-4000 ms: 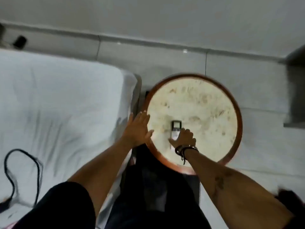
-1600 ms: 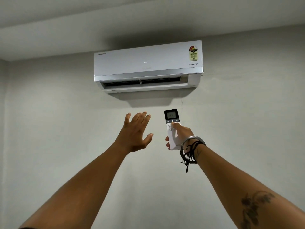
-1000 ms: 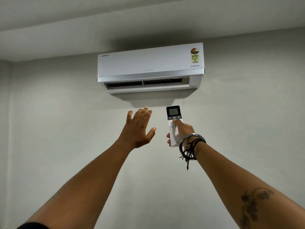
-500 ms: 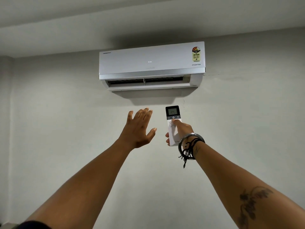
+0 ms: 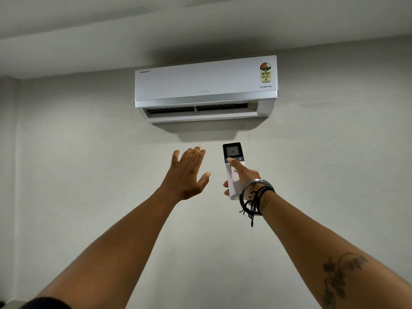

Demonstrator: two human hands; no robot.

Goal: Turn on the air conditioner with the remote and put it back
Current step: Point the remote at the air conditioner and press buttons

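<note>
Overhead, right hand (image 5: 242, 178) fingers clasping remote (image 5: 233, 169) below air conditioner (image 5: 206, 85); left hand (image 5: 186, 175) fingers spread, clear.

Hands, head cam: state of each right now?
Left hand: open, fingers spread, holding nothing.
Right hand: closed around the remote, thumb on its buttons just below the screen.

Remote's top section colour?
Black around a grey display; the white remote body sits below. Head view.
</note>
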